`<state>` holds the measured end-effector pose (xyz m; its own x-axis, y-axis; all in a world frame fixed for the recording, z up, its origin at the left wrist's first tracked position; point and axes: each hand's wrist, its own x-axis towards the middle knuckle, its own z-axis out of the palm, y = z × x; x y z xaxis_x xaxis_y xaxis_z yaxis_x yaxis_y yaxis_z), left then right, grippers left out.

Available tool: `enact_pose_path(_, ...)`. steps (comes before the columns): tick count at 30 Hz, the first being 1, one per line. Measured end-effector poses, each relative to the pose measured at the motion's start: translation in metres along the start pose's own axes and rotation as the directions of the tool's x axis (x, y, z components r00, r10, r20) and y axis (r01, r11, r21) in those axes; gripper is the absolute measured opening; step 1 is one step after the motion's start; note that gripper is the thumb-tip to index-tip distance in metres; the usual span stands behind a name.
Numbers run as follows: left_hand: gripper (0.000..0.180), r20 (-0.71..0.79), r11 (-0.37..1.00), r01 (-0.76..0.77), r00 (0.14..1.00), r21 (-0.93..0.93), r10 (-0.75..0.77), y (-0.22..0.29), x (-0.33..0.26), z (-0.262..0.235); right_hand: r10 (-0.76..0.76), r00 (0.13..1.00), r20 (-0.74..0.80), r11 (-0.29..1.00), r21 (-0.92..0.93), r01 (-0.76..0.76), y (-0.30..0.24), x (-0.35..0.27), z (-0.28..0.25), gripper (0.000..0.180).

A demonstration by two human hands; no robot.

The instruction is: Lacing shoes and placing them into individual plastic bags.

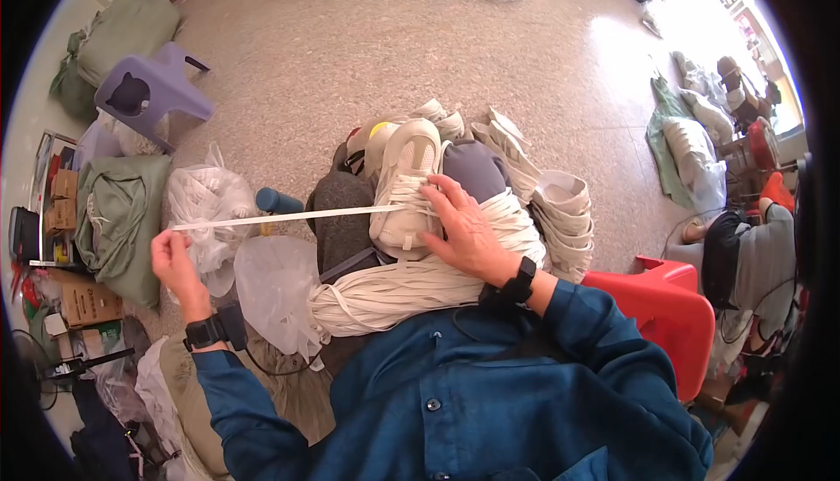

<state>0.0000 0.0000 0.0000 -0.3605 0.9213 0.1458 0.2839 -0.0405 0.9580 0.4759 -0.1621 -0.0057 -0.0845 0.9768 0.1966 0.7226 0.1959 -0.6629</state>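
You had the beige shoe [408, 161] in front of you, its toe pointing away from your body and its laced opening facing up. Your left hand [179, 266] was well out to the left of the shoe, thumb and forefinger pressed together on the end of a white lace [289, 216] — a flat strip that ran straight across to the shoe's lacing. Your right hand [465, 232] lay over the right side of the shoe, its thumb and forefinger apart, the fingertips at the lacing.

On the near side of the shoe lay a thick bundle of pale laces [398, 293], which also spread round to its right. Farther right of the shoe stood a curved stack of pale shoe parts [564, 223], and nearer to you on that side was a red stool [654, 315]. To the left of the shoe were a blue cylinder [278, 202], a clear plastic bag [278, 288] and, farther out, a green sack [124, 227]. A purple stool [162, 91] lay tipped over beyond the sack — up and to the left of the shoe, on the speckled floor [297, 61].
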Motion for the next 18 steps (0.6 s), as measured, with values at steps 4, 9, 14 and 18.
enact_pose_path(4,0.022,0.261,0.904,-0.304,0.938,0.299,0.229,0.037,-0.073,0.082,-0.029,0.998,-0.058,0.999,0.033,0.031,0.009,-0.001,-0.004,0.058)
enact_pose_path(9,0.031,0.613,0.751,-0.650,0.642,0.117,0.460,0.085,-0.137,0.159,0.174,0.985,0.007,0.973,0.149,-0.174,0.003,-0.012,-0.013,0.033)
enact_pose_path(14,0.035,0.748,0.618,-0.784,0.441,0.052,0.496,0.087,-0.168,0.210,0.019,0.998,-0.052,1.000,0.016,-0.018,0.003,-0.007,-0.015,0.009)
enact_pose_path(18,0.021,0.775,0.719,-0.690,0.498,0.083,0.389,0.071,-0.164,0.219,0.037,0.999,-0.006,0.999,-0.037,-0.037,0.009,-0.012,-0.026,0.010)
